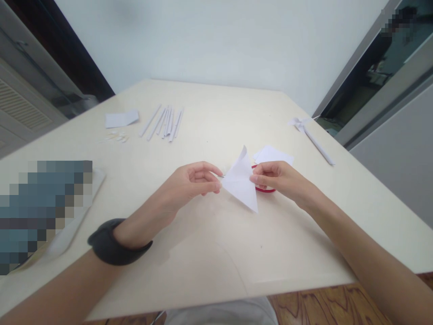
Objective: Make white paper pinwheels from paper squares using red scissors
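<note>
A creased white piece of paper (239, 180) is held up between my hands, its corners pointing up, down and left. My right hand (279, 178) pinches its right edge between thumb and fingers. At the left corner, the thumb and fingers of my left hand (196, 180) close on the tip. Behind the paper and my right hand lie scissors with red handles (265, 190); a bit of metal blade shows near my left fingertips, and the rest is hidden. Several white paper sheets (274, 155) rest on the table just beyond my right hand.
Several rolled paper sticks (167, 122) lie at the back left, beside a folded paper (122, 118) and small scraps (118, 136). A paper pinwheel (314, 140) on a stick lies at the right. A blurred-out item (43, 212) is at the left edge.
</note>
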Demonstrator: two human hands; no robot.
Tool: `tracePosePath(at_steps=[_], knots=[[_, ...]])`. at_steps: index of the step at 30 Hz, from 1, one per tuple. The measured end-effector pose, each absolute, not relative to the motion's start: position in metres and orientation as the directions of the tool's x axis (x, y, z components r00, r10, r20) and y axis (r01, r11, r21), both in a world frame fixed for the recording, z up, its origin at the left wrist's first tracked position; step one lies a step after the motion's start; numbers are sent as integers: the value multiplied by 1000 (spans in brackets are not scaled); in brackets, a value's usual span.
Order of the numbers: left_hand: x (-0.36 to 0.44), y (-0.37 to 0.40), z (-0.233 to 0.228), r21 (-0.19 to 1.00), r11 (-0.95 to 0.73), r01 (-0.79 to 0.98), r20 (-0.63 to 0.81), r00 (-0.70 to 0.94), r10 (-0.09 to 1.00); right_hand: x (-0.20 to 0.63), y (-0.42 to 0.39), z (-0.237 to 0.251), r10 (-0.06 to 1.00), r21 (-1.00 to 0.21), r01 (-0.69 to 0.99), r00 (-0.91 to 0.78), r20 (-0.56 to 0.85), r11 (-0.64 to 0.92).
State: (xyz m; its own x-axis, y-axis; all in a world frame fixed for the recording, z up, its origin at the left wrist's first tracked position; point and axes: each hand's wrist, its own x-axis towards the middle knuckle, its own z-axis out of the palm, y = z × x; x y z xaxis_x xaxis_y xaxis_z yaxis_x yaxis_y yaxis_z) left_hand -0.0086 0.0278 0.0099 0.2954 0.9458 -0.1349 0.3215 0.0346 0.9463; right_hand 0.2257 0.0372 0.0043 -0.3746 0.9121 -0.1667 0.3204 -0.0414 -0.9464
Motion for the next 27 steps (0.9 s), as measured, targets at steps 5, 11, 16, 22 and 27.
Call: tracePosePath(at_steps=[5, 11, 16, 22, 27], knots=[[-9, 29, 7, 951, 37, 309, -143, 329, 934, 226, 36, 8, 913, -955, 292, -375, -162, -49], [-9, 29, 7, 962, 77, 262, -171, 359, 917, 224, 37, 4, 930, -953, 302, -340, -141, -35], [-9, 29, 7, 964, 83, 252, -172, 358, 918, 224, 37, 4, 940, -953, 303, -326, -103, 1], [-8, 29, 7, 959, 71, 274, -171, 359, 918, 225, 37, 6, 931, -953, 302, -337, -142, -37], [-7, 28, 7, 959, 85, 271, -185, 369, 911, 225, 38, 5, 941, -957, 286, -313, -130, -37]])
